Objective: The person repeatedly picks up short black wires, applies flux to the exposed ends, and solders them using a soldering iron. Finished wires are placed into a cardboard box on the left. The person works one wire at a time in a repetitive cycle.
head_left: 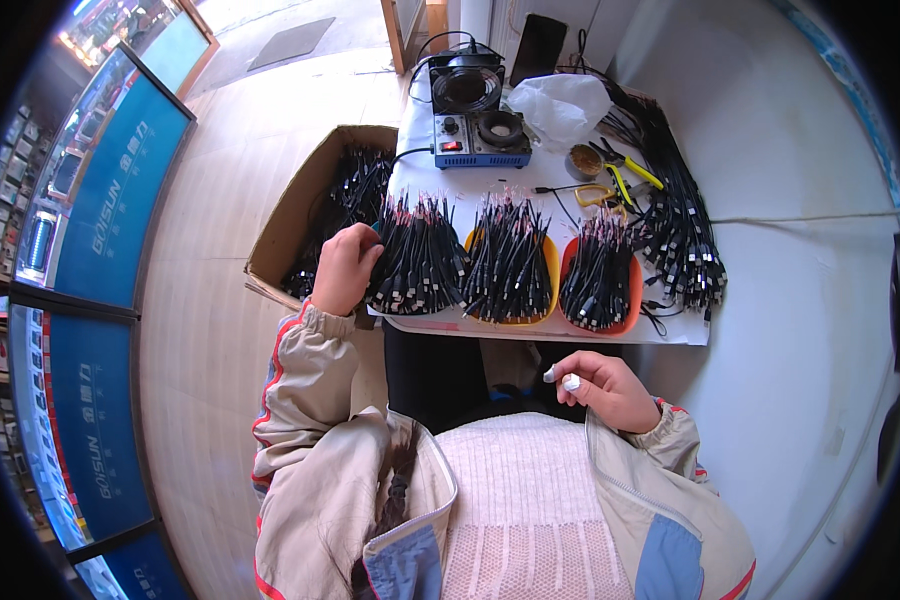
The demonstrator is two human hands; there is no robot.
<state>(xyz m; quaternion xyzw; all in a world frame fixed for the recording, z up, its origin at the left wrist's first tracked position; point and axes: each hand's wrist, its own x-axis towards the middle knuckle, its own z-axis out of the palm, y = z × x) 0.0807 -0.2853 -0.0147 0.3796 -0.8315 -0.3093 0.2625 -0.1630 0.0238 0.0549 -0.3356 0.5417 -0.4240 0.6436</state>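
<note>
Three bunches of short black cables with bared wire ends up and connectors down stand along the table's front: the left bunch (418,258), the middle bunch (510,262) in a yellow tray (554,275), and the right bunch (597,268) in an orange-red tray (635,295). My left hand (345,268) is at the left edge of the left bunch, fingers curled together; what they grip, if anything, is hidden. Over my lap, in front of the table, my right hand (608,388) has bent fingers with tips slightly apart and nothing visible between them. White coverings (571,382) wrap two fingertips.
A cardboard box (280,235) of black cables stands left of the table. Behind the trays sit a blue solder pot (482,150), a small fan (467,88), a plastic bag (562,108), a round tin (584,162) and yellow-handled pliers (638,172). More cables (680,235) lie right.
</note>
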